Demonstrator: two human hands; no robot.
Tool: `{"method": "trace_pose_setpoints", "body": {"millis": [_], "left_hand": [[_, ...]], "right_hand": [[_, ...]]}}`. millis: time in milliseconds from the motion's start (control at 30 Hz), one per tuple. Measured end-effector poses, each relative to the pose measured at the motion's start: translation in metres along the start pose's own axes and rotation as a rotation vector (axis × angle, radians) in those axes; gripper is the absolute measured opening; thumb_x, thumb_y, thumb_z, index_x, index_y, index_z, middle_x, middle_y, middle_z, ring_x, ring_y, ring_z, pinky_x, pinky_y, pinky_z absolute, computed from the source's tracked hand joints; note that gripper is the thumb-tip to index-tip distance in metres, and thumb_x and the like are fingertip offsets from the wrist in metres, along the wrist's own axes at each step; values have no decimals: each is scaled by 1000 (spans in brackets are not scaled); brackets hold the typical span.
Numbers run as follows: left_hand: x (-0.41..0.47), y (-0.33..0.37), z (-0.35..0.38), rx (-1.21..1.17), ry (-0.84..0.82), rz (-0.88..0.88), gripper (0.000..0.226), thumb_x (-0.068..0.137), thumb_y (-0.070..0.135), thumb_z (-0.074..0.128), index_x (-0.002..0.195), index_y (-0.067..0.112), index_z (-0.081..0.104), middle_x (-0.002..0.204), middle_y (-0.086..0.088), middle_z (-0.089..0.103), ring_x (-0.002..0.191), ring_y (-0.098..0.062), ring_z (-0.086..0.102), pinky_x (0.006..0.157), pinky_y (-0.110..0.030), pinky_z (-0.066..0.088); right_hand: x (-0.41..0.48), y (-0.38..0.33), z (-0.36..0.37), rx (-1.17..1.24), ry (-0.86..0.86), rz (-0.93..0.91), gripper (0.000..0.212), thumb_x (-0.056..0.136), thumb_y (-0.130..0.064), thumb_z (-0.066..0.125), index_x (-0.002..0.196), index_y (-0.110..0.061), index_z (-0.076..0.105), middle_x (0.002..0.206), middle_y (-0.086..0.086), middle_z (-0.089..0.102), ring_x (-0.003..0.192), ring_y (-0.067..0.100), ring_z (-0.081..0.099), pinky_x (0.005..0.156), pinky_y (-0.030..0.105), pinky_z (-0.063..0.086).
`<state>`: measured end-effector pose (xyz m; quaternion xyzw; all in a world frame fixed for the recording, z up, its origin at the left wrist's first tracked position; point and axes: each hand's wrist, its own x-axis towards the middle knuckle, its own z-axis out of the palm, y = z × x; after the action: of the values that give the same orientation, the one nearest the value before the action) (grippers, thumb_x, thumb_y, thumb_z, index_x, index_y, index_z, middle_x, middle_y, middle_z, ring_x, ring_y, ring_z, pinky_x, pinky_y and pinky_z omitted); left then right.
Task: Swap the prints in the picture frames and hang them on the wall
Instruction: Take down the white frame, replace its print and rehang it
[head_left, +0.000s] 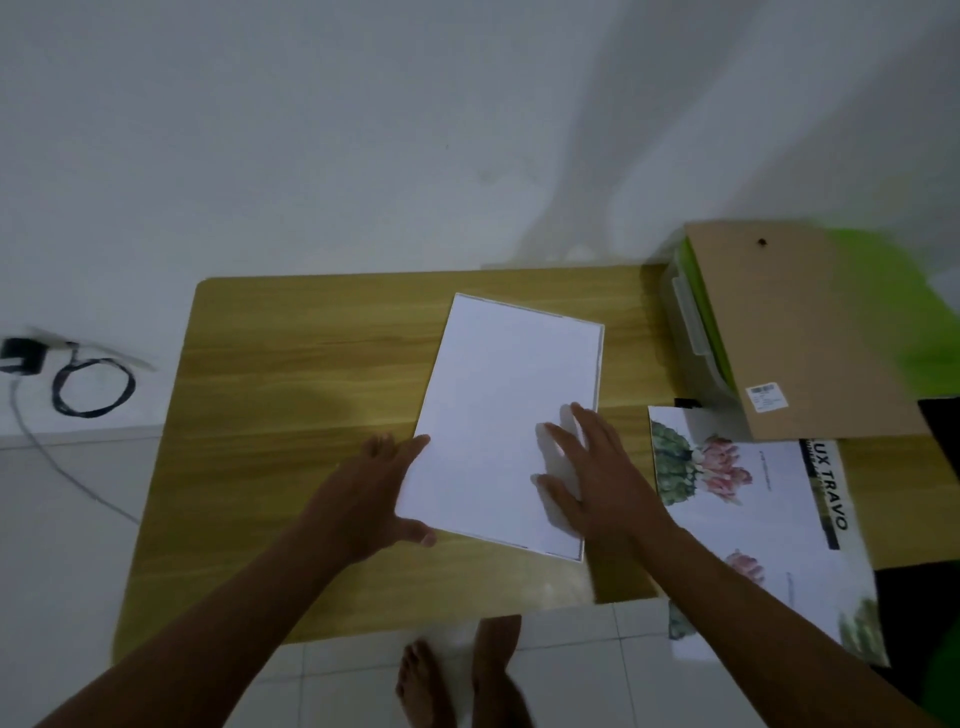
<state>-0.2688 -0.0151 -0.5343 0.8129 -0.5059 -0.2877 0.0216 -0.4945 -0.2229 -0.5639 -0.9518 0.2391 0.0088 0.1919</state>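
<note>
White underneath: pressed right hand (597, 478) flat and splayed on the blank-side-up sheet (498, 395) at table (311, 364) centre; braced left hand (374, 488), outstretched, against its nine-o'clock edge; probably mid-swap; next needed the backing board (795, 332) at two o'clock laid squarely over; cactus print (769, 519) at three.

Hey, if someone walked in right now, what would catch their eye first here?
The white sheet in the middle of the wooden table, with the left hand at its left edge and the right hand flat on top. Next, the flower print at the table's right side, with a brown backing board at its far edge.
</note>
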Motion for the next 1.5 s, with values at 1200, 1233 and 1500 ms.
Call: {"method": "trace_pose_setpoints", "body": {"millis": [1200, 1233, 1500], "left_hand": [[12, 9, 15, -27, 8, -203, 130, 58, 81, 57, 153, 22, -9, 162, -3, 7, 149, -25, 5, 111, -44, 30], [12, 9, 17, -23, 12, -202, 130, 58, 82, 56, 153, 22, -11, 162, -3, 6, 149, -25, 4, 111, -46, 30], [11, 9, 21, -34, -24, -205, 133, 59, 82, 56, 150, 22, -21, 162, -1, -5, 149, -24, -9, 115, -50, 21]], "right_hand": [[208, 30, -44, -155, -18, -36, 42, 94, -20, 52, 135, -24, 57, 119, 7, 56, 107, 31, 54, 85, 41, 49], [205, 31, -41, -185, -2, -67, 41, 93, -20, 52, 135, -23, 56, 120, 7, 57, 107, 32, 54, 83, 41, 49], [194, 25, -32, -202, 42, -113, 29, 91, -26, 48, 119, -22, 55, 135, 0, 51, 122, 26, 47, 92, 42, 41]]}}
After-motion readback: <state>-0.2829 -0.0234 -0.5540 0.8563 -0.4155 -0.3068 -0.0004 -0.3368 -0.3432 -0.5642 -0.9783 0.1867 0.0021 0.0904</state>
